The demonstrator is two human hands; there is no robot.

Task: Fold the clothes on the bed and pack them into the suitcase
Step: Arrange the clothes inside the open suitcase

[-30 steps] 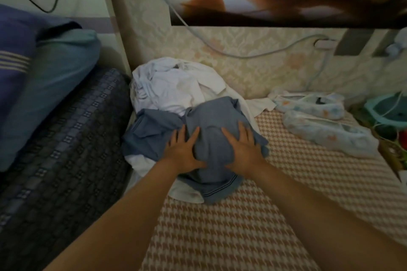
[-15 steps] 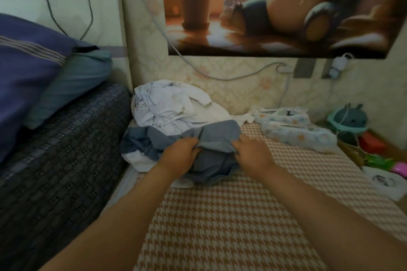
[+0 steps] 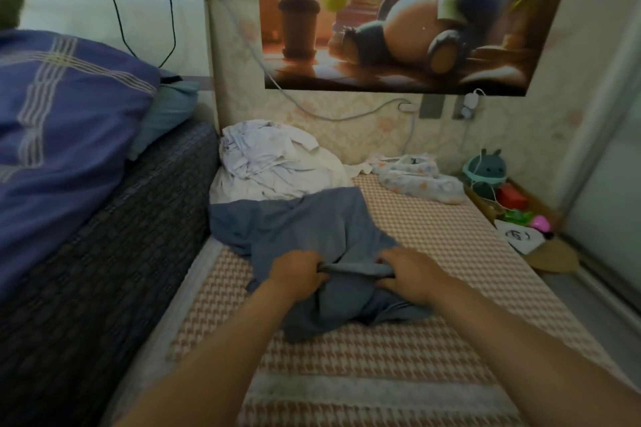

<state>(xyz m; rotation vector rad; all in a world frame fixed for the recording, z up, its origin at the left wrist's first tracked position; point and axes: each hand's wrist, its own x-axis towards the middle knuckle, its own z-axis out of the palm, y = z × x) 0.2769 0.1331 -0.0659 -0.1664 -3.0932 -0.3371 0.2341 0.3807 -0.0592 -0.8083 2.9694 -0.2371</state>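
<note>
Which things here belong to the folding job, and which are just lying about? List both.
Job: blue garment, gripped by left hand and right hand; white clothes pile; floral garment.
Lying about: purple pillow; green plush toy; poster.

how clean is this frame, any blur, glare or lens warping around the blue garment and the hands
Head view: dim, even indoor light, no glare; head view: soft all over, yet the blue garment reads clearly where the left hand and right hand grip it; head view: the wide lens bows the door frame at the right edge.
</note>
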